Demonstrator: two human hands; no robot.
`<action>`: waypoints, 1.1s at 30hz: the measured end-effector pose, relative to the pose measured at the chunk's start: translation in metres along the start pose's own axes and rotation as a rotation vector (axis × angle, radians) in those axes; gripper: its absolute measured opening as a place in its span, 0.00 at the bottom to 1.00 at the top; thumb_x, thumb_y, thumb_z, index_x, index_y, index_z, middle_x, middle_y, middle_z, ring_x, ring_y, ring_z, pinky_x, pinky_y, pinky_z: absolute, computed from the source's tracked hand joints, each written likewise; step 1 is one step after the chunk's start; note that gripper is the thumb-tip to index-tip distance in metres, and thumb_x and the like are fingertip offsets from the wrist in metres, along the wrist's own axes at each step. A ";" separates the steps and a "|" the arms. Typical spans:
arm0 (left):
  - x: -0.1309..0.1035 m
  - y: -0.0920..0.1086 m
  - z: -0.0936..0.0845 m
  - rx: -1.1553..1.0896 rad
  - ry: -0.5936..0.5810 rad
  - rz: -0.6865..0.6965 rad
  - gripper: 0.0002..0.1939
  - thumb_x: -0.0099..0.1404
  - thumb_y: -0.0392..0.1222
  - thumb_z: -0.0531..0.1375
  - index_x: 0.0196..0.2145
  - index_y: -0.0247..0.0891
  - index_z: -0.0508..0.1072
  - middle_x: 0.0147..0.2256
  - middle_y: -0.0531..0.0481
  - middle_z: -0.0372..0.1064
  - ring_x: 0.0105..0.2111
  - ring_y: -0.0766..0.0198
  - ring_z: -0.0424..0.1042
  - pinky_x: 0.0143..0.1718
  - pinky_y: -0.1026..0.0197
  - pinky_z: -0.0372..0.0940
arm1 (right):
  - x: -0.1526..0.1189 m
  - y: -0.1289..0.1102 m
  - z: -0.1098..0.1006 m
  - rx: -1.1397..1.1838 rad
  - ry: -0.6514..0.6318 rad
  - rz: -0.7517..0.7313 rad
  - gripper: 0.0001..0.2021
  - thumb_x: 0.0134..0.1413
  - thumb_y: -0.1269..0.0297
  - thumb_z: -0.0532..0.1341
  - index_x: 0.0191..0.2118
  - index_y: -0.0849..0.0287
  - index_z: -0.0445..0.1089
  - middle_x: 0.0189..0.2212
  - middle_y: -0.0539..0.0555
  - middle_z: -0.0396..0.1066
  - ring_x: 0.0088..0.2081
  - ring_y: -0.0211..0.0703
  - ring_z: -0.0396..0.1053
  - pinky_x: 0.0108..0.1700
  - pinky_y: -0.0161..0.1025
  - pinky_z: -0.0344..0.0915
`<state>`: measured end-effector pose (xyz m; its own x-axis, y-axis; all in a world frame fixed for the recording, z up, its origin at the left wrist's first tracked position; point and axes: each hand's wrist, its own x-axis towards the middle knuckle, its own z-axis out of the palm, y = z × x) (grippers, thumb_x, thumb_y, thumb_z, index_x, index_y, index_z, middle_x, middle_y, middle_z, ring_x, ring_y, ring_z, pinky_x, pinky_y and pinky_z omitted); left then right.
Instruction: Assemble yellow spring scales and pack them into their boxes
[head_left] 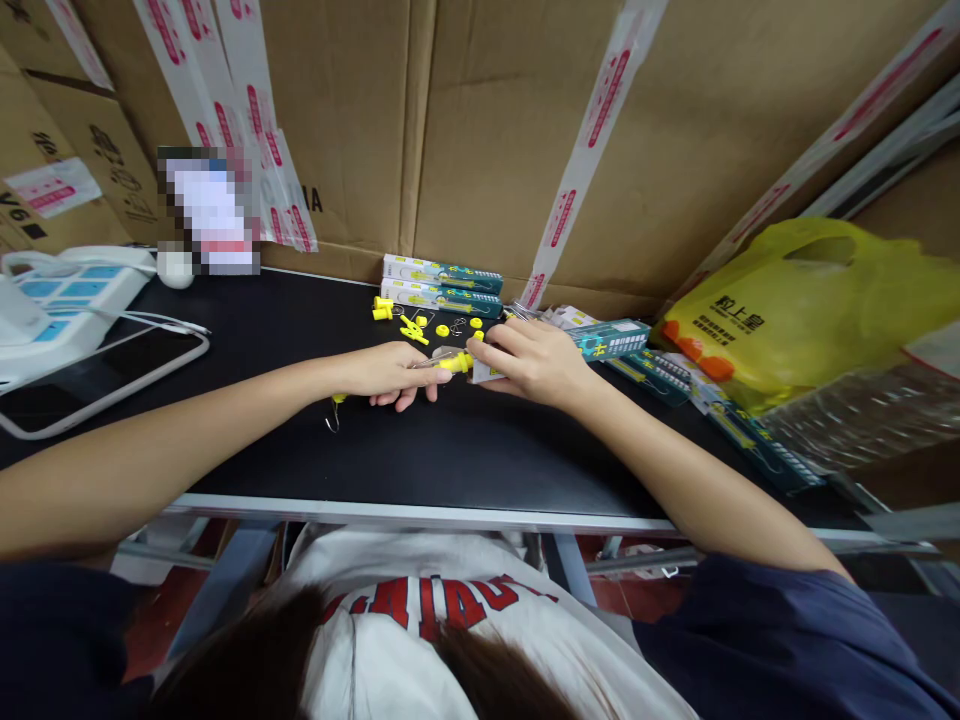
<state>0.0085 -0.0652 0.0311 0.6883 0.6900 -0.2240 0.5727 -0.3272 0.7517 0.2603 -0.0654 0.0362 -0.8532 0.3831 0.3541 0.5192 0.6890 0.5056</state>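
My left hand (pixel 401 372) is closed in a pinch around a yellow plastic and wire tool (pixel 454 363), whose yellow end points right. My right hand (pixel 536 358) is closed on a small white-ended cardboard box (pixel 484 373). The tool's yellow end meets the box's near end; whether it is inside, I cannot tell. From below my left hand a thin wire hook (pixel 333 420) with a bit of yellow sticks out to the left. Just beyond the hands lie loose yellow plastic parts (pixel 414 332) and bent wire pieces (pixel 457 326).
Two printed boxes (pixel 442 285) are stacked at the back of the black table (pixel 480 460). More boxes (pixel 615 338) lie to the right, beside a yellow plastic bag (pixel 780 300). A power strip (pixel 112 275) and a phone (pixel 97 370) occupy the left. Large cardboard (pixel 480 130) stands behind.
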 end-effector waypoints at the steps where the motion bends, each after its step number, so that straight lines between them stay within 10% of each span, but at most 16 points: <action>1: 0.000 0.000 0.000 -0.007 -0.020 -0.009 0.28 0.64 0.65 0.51 0.33 0.36 0.73 0.17 0.52 0.65 0.12 0.70 0.58 0.14 0.67 0.55 | 0.000 -0.002 0.000 -0.010 0.003 -0.012 0.20 0.66 0.52 0.47 0.52 0.57 0.67 0.37 0.59 0.70 0.37 0.47 0.64 0.34 0.42 0.57; 8: 0.000 0.001 0.008 -0.152 -0.144 0.019 0.28 0.63 0.66 0.51 0.34 0.36 0.70 0.16 0.53 0.62 0.11 0.71 0.57 0.12 0.67 0.53 | 0.006 -0.022 -0.007 0.060 0.004 -0.051 0.19 0.67 0.53 0.47 0.54 0.56 0.66 0.37 0.59 0.70 0.37 0.46 0.63 0.34 0.42 0.56; 19: 0.002 0.010 0.017 -0.515 0.101 -0.040 0.19 0.60 0.39 0.59 0.45 0.41 0.53 0.26 0.56 0.69 0.16 0.69 0.67 0.18 0.65 0.64 | 0.009 -0.034 -0.005 0.107 -0.053 -0.011 0.16 0.68 0.58 0.47 0.49 0.56 0.69 0.35 0.57 0.68 0.35 0.43 0.64 0.33 0.39 0.57; 33: 0.011 -0.024 -0.014 0.172 0.493 0.158 0.17 0.61 0.51 0.59 0.43 0.38 0.65 0.28 0.53 0.71 0.20 0.69 0.68 0.26 0.64 0.63 | -0.006 0.014 0.013 0.139 0.003 0.237 0.17 0.65 0.54 0.50 0.52 0.57 0.67 0.40 0.57 0.70 0.40 0.46 0.68 0.35 0.38 0.61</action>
<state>-0.0035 -0.0409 0.0196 0.5054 0.8311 0.2320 0.5720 -0.5240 0.6311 0.2718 -0.0495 0.0308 -0.7082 0.5425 0.4519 0.6926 0.6581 0.2953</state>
